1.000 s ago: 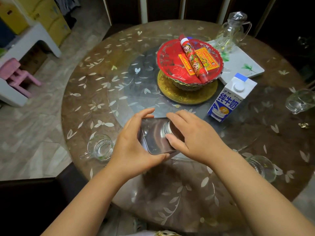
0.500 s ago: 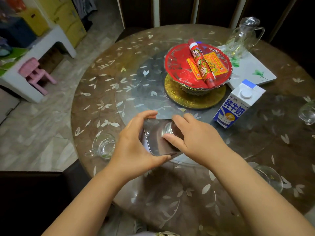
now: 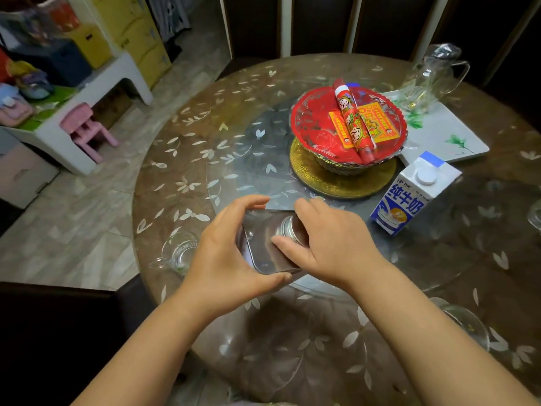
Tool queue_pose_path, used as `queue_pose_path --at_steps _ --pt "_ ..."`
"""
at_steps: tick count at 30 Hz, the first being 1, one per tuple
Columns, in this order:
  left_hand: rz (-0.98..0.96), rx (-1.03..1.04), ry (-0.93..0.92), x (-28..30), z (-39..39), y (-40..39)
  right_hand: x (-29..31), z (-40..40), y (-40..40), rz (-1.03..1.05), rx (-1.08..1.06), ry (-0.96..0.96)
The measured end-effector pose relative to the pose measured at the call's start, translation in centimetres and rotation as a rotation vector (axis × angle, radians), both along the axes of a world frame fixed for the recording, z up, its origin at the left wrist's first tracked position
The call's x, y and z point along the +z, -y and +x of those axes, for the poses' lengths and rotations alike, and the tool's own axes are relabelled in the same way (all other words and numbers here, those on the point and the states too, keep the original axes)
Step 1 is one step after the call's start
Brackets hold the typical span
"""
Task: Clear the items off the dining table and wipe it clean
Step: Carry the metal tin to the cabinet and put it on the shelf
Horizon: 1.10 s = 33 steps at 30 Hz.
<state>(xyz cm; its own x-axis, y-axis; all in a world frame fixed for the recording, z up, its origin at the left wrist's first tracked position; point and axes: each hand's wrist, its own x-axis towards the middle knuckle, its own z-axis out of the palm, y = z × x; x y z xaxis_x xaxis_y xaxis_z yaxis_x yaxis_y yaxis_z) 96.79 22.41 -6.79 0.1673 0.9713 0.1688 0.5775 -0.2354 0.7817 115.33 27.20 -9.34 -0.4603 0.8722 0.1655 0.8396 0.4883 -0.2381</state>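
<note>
Head view showed the left hand [image 3: 222,259] gripping a phone [image 3: 260,247] by its edges above the dining table [image 3: 175,177]; the right hand [image 3: 330,244] pinched its round metal attachment [image 3: 288,227].

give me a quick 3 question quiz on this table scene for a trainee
1. True or false: the milk carton lies on its side.
2. What do the left hand and right hand hold between them?
A) phone B) cup C) cloth
3. Fill in: the red tube lies in the red ____.

Key
1. False, it stands upright.
2. A, the phone.
3. Bowl.
</note>
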Motion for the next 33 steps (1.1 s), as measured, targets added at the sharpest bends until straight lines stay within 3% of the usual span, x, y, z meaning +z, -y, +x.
queue_pose_path --at_steps 4,8,10,12,15,18,27,33 --pt "-0.008 0.006 0.019 0.8 -0.4 -0.2 0.0 1.4 -0.8 0.022 0.256 -0.080" --pt "0.014 -0.009 -0.042 0.7 0.3 -0.3 0.6 0.4 -0.6 -0.011 -0.048 0.043" --pt "0.023 -0.006 -0.060 0.6 0.5 -0.4 1.0 0.8 -0.9 -0.034 -0.097 0.056" --pt "0.026 0.002 -0.039 0.8 0.4 -0.5 1.6 1.5 -1.2 0.017 0.096 -0.069" --pt "-0.018 -0.024 0.048 1.4 -0.1 -0.7 0.8 2.4 -1.7 0.178 0.455 -0.044" --pt "-0.045 -0.069 0.051 1.9 0.0 -0.8 0.0 2.8 -2.0 0.201 0.508 -0.053" --pt "-0.036 -0.173 0.051 2.0 2.6 -1.4 -0.6 3.3 1.2 0.115 0.101 -0.273" --pt "-0.116 -0.420 0.122 1.4 5.4 -2.2 -0.4 5.7 6.7 0.074 -0.261 -0.302"
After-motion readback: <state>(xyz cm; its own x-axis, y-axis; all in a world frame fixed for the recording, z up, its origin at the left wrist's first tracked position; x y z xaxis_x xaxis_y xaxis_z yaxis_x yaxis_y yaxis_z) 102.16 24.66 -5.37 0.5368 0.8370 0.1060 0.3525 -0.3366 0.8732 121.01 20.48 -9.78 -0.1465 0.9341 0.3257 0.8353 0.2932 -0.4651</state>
